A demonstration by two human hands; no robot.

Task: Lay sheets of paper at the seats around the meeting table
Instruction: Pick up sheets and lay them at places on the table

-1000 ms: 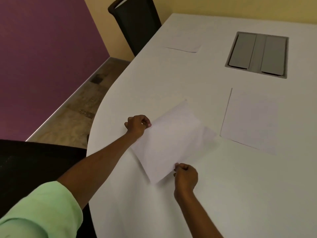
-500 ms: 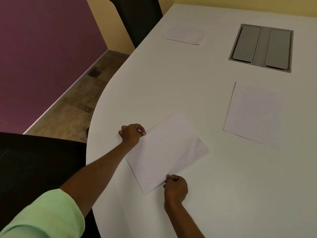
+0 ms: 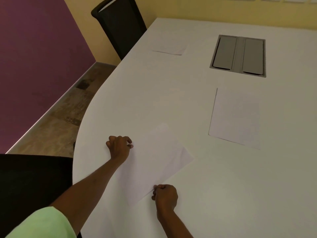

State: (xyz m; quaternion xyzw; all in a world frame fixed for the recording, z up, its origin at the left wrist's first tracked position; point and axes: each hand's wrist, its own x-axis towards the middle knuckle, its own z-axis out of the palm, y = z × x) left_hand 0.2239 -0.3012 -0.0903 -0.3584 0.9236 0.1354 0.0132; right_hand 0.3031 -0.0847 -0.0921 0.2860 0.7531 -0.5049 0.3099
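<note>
A white sheet of paper (image 3: 154, 162) lies flat and skewed on the white meeting table (image 3: 171, 93), near its curved left edge. My left hand (image 3: 119, 147) pinches the sheet's left edge with curled fingers. My right hand (image 3: 165, 196) grips its near corner in a closed fist. A second sheet (image 3: 235, 117) lies to the right. A third sheet (image 3: 169, 46) lies at the far seat.
A black chair (image 3: 120, 24) stands at the far left side of the table, and another black chair back (image 3: 32, 182) is close at the near left. A grey cable hatch (image 3: 238, 55) is set into the tabletop. Purple and yellow walls bound the floor strip.
The sheet came down from a raised, tilted hold onto the tabletop and shifted toward me. Both hands moved with it and stayed on its edges.
</note>
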